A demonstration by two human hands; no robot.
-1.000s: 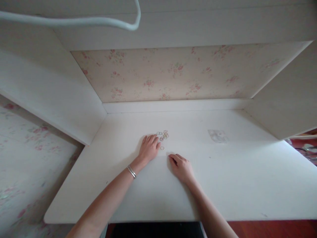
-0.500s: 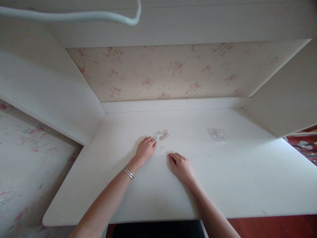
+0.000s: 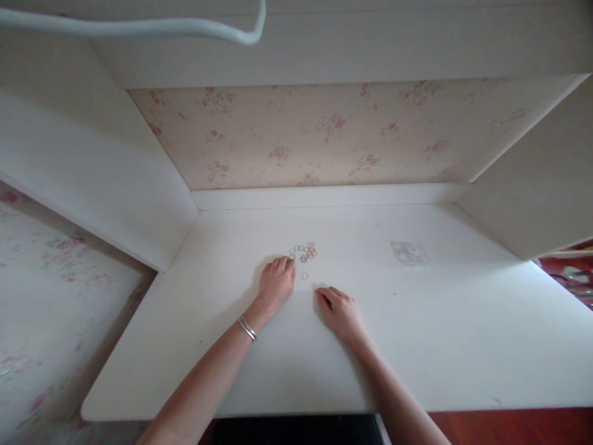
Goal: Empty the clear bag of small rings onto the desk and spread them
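A loose cluster of several small, thin rings [image 3: 312,253] in pale colours lies on the white desk; I cannot tell if they are rubber bands. My left hand [image 3: 277,279], with silver bangles [image 3: 247,328] at the wrist, rests at the cluster's near left edge. Its fingers are bent down and closed, the tips by a greenish ring, and whatever they pinch is hidden. One single yellowish ring [image 3: 304,276] lies apart, between my two hands. My right hand [image 3: 340,312] rests loosely closed on the desk, thumb against the curled fingers, nothing visible in it.
A clear plastic bag [image 3: 410,253] lies flat on the right of the white desk [image 3: 463,334]. Side panels and a flowered back wall [image 3: 333,133] enclose the desk. A white cable [image 3: 185,28] crosses the top left. Dark seat-like surface [image 3: 296,431] below the front edge.
My left hand has turned slightly, its fingertips shifting a little right over the rings' near left edge. My right hand stays in place on the desk. The whole view has shifted very slightly.
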